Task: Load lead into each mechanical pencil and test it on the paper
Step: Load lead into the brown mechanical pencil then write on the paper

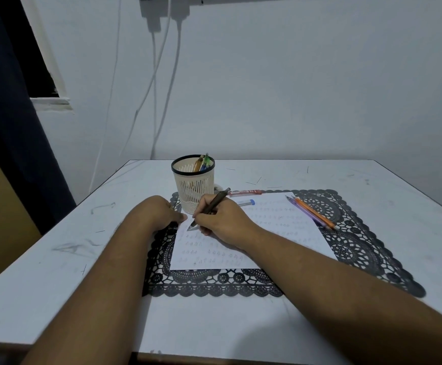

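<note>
Right hand [221, 222] fingers grip 1 dark pencil [212, 205] on paper [280, 233]; left hand [162, 210] fingers unclear; 2 pencils [312, 212] lie aside.

left fingers [180, 216]: mostly hidden behind the wrist, beside the cup [193, 188]
paper [254, 233]: marks too faint to read
cup contents: pens mostly hidden inside
forearms: cut by bottom edge

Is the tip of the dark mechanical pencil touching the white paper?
Touching: the head view shows the right hand setting the dark mechanical pencil tip on the white paper.
</note>
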The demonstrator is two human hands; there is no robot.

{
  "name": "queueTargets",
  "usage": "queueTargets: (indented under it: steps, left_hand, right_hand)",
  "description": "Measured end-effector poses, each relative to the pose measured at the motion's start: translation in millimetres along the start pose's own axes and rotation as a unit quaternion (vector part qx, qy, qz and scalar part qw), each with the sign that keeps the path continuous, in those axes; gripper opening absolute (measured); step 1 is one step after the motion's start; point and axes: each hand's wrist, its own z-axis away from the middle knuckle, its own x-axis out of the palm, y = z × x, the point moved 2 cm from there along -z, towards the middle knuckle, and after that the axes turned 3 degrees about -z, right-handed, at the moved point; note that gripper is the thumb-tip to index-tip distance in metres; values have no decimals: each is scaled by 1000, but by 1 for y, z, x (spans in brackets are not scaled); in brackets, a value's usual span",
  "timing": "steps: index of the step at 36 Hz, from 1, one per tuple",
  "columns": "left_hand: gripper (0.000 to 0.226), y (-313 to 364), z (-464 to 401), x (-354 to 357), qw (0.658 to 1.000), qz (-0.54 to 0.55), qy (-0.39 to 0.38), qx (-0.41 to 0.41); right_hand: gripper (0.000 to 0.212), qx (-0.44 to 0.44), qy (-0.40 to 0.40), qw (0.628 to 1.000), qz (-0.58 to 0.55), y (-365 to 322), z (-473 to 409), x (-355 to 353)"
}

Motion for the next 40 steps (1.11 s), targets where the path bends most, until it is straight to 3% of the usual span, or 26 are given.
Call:
queueTargets:
  steps: [14,40]
  left_hand:
    - [38,-2,-4,2,1000,3,8,5]
    - [35,-4,-2,4,1000,17,5,4]
  right_hand:
    - [26,2,16,1000,10,-3,1,-1]
    - [24,-14,14,999,44,-9,10,1]
